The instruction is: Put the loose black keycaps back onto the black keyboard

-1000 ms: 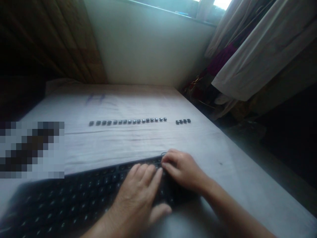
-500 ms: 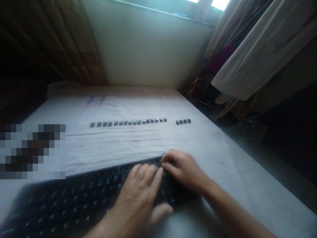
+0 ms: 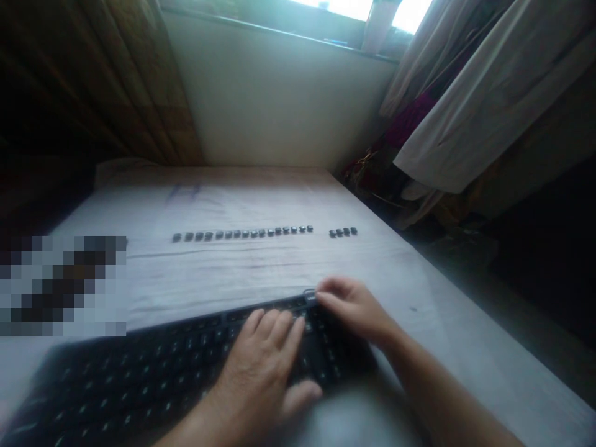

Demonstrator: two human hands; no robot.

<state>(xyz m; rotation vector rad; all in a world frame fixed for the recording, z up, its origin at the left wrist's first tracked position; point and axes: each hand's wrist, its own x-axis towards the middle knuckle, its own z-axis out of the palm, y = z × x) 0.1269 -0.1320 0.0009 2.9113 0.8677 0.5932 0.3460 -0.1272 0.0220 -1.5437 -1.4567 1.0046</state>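
Observation:
A black keyboard (image 3: 153,372) lies at a slant across the near part of the cloth-covered surface. My left hand (image 3: 265,354) rests flat on its right half, fingers stretched toward the back edge and thumb out to the side. My right hand (image 3: 347,304) is over the keyboard's back right corner, thumb and fingers pinched together; whatever they may hold is hidden. By those fingertips shows a thin dark loop (image 3: 309,292) at the keyboard's back edge. Beyond, small dark keycaps (image 3: 245,234) are lined up in a long row, with a shorter group of keycaps (image 3: 343,233) to the right.
A white cloth (image 3: 223,267) with creases covers the surface. A pixelated patch (image 3: 65,285) hides something at the left. Curtains (image 3: 139,81) hang at the back left, and pale fabric (image 3: 460,124) hangs on the right. The surface's right edge (image 3: 419,248) drops to a dark floor.
My right hand has moved slightly to the right, away from my left fingertips, uncovering keys at the keyboard's right end. My left hand stays in place. The view has tilted slightly up.

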